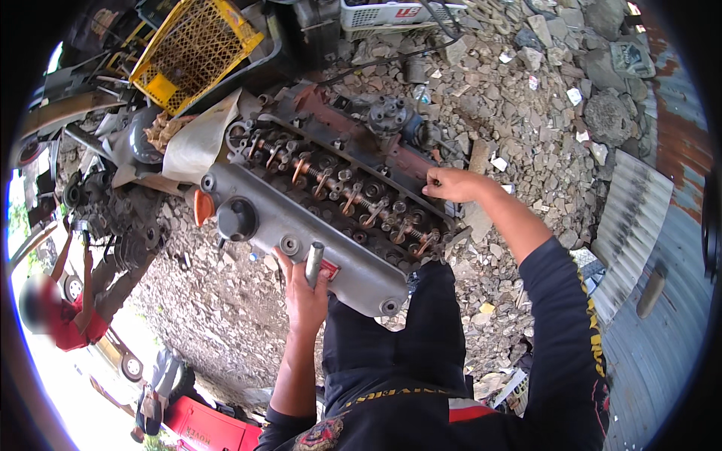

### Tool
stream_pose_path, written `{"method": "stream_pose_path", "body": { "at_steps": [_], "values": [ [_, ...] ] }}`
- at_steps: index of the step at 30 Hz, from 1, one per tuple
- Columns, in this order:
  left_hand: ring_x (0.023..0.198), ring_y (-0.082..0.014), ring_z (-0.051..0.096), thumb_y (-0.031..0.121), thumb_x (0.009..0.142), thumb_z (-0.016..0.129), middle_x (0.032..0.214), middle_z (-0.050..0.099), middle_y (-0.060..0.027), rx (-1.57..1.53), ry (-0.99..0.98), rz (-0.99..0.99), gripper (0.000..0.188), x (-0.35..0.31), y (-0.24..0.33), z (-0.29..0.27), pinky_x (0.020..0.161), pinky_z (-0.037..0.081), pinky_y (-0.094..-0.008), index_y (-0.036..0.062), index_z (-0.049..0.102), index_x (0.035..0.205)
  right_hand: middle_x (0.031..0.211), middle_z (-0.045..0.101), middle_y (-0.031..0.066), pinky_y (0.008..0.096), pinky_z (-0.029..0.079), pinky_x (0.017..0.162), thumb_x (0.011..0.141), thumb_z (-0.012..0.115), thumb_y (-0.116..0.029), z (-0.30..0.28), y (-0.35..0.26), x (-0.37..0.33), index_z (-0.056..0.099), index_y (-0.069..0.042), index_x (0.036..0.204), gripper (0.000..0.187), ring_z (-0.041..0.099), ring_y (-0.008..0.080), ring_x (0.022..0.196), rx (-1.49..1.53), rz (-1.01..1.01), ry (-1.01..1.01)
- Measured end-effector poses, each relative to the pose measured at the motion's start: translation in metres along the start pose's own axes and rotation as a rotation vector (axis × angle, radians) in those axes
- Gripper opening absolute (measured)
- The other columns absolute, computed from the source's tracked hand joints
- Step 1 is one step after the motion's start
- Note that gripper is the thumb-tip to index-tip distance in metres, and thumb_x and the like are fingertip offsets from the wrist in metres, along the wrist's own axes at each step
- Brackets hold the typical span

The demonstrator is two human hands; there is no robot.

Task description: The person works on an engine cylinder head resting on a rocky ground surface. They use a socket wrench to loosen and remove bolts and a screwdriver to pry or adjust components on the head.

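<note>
My left hand [304,304] is closed round a grey metal tube [315,263] that sticks up past its fingers. Its fingertips lie against a long grey valve cover [342,274], which has a black round cap [238,219]. That cover sits tilted along the near-left side of an engine, off the exposed rocker arm assembly [346,188]. Over the engine's right side, beside a reddish-brown manifold [410,161], my right hand [456,185] has its fingers curled together. What they pinch, if anything, is hidden.
Broken stones cover the ground around the engine. A yellow crate [194,52] and a white basket [398,13] stand at the far side. Corrugated sheets [635,233] lie at the right. Another person in red [81,323] works beside machine parts at the left.
</note>
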State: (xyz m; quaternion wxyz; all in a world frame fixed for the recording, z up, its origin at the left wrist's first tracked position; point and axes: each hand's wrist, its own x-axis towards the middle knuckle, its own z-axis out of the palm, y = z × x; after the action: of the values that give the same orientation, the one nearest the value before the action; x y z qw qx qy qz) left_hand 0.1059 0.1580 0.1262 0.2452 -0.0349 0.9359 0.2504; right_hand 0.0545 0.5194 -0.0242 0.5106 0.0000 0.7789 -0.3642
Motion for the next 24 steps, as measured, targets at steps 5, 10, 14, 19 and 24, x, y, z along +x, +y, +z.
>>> {"method": "stream_pose_path", "body": {
  "at_steps": [5, 10, 14, 19, 24],
  "values": [
    [0.127, -0.0502, 0.04, 0.019, 0.087, 0.065, 0.15, 0.012, -0.0359, -0.016, -0.011, 0.005, 0.036, 0.0, -0.007, -0.002, 0.095, 0.044, -0.0444, -0.0034, 0.053, 0.113, 0.099, 0.067, 0.0078, 0.0636, 0.018, 0.11, 0.087, 0.064, -0.025, -0.012, -0.025, -0.003, 0.057, -0.012, 0.105, 0.023, 0.061, 0.0311, 0.104, -0.35, -0.195, -0.082],
    [0.127, -0.0479, 0.042, 0.021, 0.087, 0.067, 0.149, 0.019, -0.034, 0.016, -0.008, -0.039, 0.034, 0.0, -0.005, -0.005, 0.093, 0.046, -0.0435, -0.0029, 0.057, 0.109, 0.099, 0.067, 0.0077, 0.0572, 0.03, 0.104, 0.088, 0.063, -0.024, -0.016, -0.024, -0.006, 0.059, -0.011, 0.104, 0.021, 0.062, 0.0293, 0.102, -0.437, -0.248, -0.057],
    [0.108, -0.0416, 0.055, 0.017, 0.087, 0.067, 0.136, 0.042, -0.0282, -0.001, 0.215, 0.047, 0.03, -0.001, 0.014, -0.017, 0.086, 0.048, -0.0438, -0.0051, 0.056, 0.104, 0.103, 0.068, 0.0111, 0.0369, 0.049, 0.081, 0.091, 0.061, -0.03, -0.045, -0.018, -0.014, 0.061, -0.006, 0.106, 0.028, 0.065, 0.026, 0.094, -0.185, -0.079, -0.106],
    [0.075, -0.0088, 0.059, 0.015, 0.089, 0.067, 0.082, 0.068, -0.0048, -0.401, -0.15, -0.08, 0.024, 0.012, 0.085, -0.015, 0.069, 0.049, -0.0276, -0.0009, 0.06, 0.105, 0.091, 0.063, 0.0038, 0.0312, 0.048, 0.071, 0.095, 0.056, -0.027, -0.062, -0.042, -0.049, 0.059, -0.009, 0.107, 0.022, 0.058, 0.0138, 0.081, 0.313, 0.026, 0.038],
    [0.098, -0.0146, 0.063, 0.037, 0.097, 0.054, 0.117, 0.062, -0.009, -1.114, -0.467, -0.376, 0.038, 0.04, 0.121, 0.045, 0.048, 0.043, -0.0194, 0.0047, 0.053, 0.117, 0.082, 0.053, -0.0005, 0.0274, 0.044, 0.06, 0.098, 0.053, -0.028, 0.014, -0.117, -0.081, 0.054, -0.007, 0.099, 0.021, 0.051, 0.0105, 0.071, 1.366, -0.03, 0.225]
  ]
}}
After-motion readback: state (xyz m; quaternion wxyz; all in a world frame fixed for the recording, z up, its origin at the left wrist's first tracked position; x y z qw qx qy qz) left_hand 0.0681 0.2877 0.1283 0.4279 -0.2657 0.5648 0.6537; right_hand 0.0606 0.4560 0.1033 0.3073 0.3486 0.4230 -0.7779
